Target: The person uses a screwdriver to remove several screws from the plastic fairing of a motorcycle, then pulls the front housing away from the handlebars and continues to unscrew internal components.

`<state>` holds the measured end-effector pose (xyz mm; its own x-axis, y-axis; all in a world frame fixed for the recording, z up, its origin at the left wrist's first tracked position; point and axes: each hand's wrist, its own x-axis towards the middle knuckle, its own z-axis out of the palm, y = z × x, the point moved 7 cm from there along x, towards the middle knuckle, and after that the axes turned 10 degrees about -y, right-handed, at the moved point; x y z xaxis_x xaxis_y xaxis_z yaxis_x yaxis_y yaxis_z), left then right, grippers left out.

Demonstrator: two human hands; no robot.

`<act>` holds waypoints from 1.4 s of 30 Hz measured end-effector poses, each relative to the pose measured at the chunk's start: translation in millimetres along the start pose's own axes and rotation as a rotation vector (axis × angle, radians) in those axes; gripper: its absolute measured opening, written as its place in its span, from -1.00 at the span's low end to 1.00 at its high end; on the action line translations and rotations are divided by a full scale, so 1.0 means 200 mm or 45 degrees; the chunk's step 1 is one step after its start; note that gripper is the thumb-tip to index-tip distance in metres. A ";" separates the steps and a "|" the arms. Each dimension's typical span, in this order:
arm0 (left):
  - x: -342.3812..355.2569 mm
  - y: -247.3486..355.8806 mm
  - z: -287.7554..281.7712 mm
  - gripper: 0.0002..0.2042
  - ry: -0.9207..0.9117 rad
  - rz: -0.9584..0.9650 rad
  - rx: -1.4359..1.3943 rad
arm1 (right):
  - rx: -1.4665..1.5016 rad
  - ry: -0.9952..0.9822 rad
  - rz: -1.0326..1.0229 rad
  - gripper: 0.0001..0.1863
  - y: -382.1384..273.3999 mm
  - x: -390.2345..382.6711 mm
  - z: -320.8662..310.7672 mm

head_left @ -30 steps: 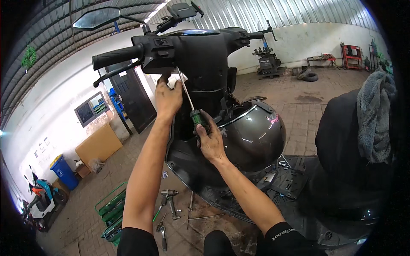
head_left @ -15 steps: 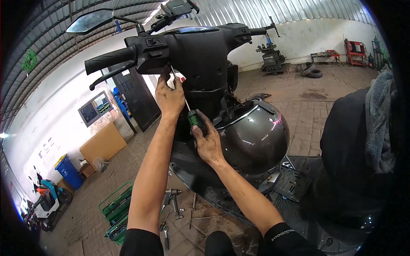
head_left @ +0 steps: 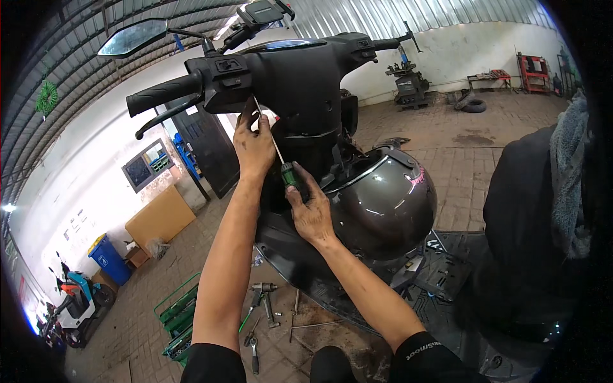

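The person's right hand (head_left: 313, 214) is closed around the green handle of a screwdriver (head_left: 290, 179). The screwdriver is at the front of the scooter (head_left: 306, 121), and its thin metal rod points up under the scooter's front cover (head_left: 294, 73), close to the left handlebar (head_left: 166, 87). The left hand (head_left: 255, 150) is up by the top of the rod, with its fingers partly bent. I cannot tell if those fingers pinch anything, or if the tip sits in a screw.

The step in hand looks like working the screwdriver under the cover. The next move seems to call for a steady tip and a straight rod.

A green toolbox (head_left: 179, 313) is open on the floor, left of the scooter. Small tools lie in it, too tiny to name. An air gun (head_left: 265, 290) and a ratchet (head_left: 255, 357) lie between it and the scooter. A blue bin (head_left: 110, 260) stands well to the scooter's left, with a brown box (head_left: 136, 256) just beside it. I cannot see inside either one.
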<state>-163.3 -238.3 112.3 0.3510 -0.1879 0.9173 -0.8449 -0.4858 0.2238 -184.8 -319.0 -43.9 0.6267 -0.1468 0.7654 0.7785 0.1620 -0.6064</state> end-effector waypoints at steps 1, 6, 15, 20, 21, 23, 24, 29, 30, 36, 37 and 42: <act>0.00 -0.01 0.00 -0.63 -0.004 -0.018 -0.004 | 0.009 -0.011 0.015 -0.47 0.00 0.00 0.01; 0.01 -0.01 -0.01 -0.64 -0.012 0.055 0.040 | -0.125 0.020 -0.176 -0.50 0.00 0.03 0.00; 0.02 -0.06 0.02 -0.58 -0.121 0.025 -0.434 | -0.562 0.157 -0.220 -0.48 -0.08 0.04 -0.08; 0.00 -0.08 -0.01 -0.56 -0.108 -0.056 -0.398 | 0.617 -0.321 0.413 -0.59 0.03 0.08 -0.02; 0.00 -0.08 0.00 -0.56 -0.099 -0.063 -0.423 | 0.580 -0.284 0.392 -0.58 0.04 0.09 -0.02; -0.01 -0.10 -0.01 -0.57 -0.080 -0.083 -0.468 | 0.512 -0.217 0.354 -0.58 0.09 0.10 0.02; 0.01 -0.09 0.01 -0.59 -0.073 -0.056 -0.471 | 0.287 -0.141 0.144 -0.57 0.13 0.14 0.00; 0.02 -0.07 0.01 -0.61 -0.124 -0.082 -0.418 | -0.423 0.200 -0.237 -0.55 0.07 0.14 0.02; 0.01 -0.08 0.00 -0.61 -0.118 -0.101 -0.443 | -0.433 0.186 -0.219 -0.55 0.08 0.13 0.04; 0.02 -0.06 0.01 -0.65 -0.066 -0.018 -0.502 | 0.292 -0.081 -0.099 -0.56 0.22 0.20 0.09; 0.03 -0.06 0.02 -0.66 -0.052 -0.020 -0.540 | 0.308 -0.078 -0.109 -0.56 0.22 0.20 0.09; 0.05 -0.18 -0.02 -0.72 0.073 -0.353 -0.562 | 0.020 0.015 -0.155 -0.54 0.14 0.16 0.10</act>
<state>-130.3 -219.6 114.9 0.5734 -0.0498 0.8177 -0.8174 -0.1021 0.5670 -143.4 -300.4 -32.4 0.5277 -0.1777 0.8307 0.8485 0.1575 -0.5053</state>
